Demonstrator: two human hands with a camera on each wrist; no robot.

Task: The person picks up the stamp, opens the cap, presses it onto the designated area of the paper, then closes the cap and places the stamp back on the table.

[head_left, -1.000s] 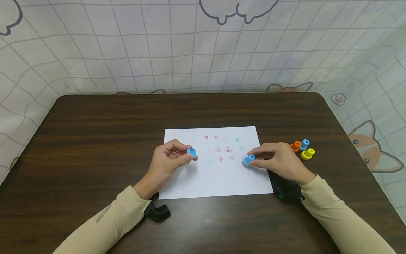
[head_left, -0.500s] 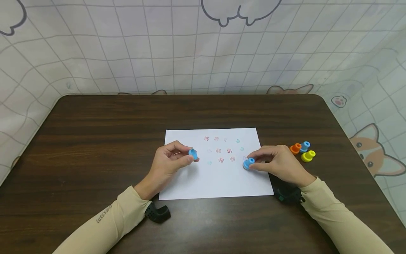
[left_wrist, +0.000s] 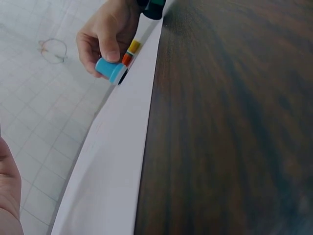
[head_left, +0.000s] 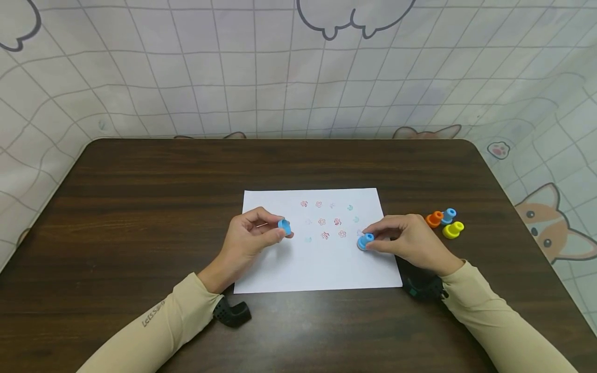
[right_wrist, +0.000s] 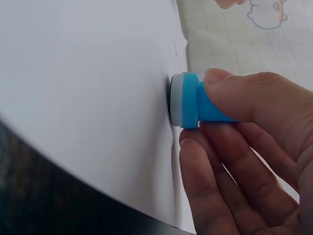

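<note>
Right hand (head_left: 408, 237) is pinching a blue stamp (right_wrist: 190, 101) by its narrow stem; left hand (head_left: 249, 235) is pinching a blue cap (head_left: 284, 227), hollow side showing, over the left part of the white paper (head_left: 317, 269). Blue stamp is sitting at the right side of the white paper, just beside a faint mark (head_left: 359, 232), pale base facing down; whether it is making full contact, cannot tell. My reading: a good print would be wanting the stem square, weight even, no twisting, then a straight lift against smearing. Nothing visible is pinning the white paper, so it may be prone to sliding.

Edges: right border is running near the blue stamp, leaving little room that way. Bare white is stretching from the printed marks (head_left: 322, 221) to the near border. Orange stamp (head_left: 435, 219), second blue stamp (head_left: 449, 215) and yellow stamp (head_left: 453, 230) are resting on the dark table (head_left: 140, 207), close past the right knuckles.
</note>
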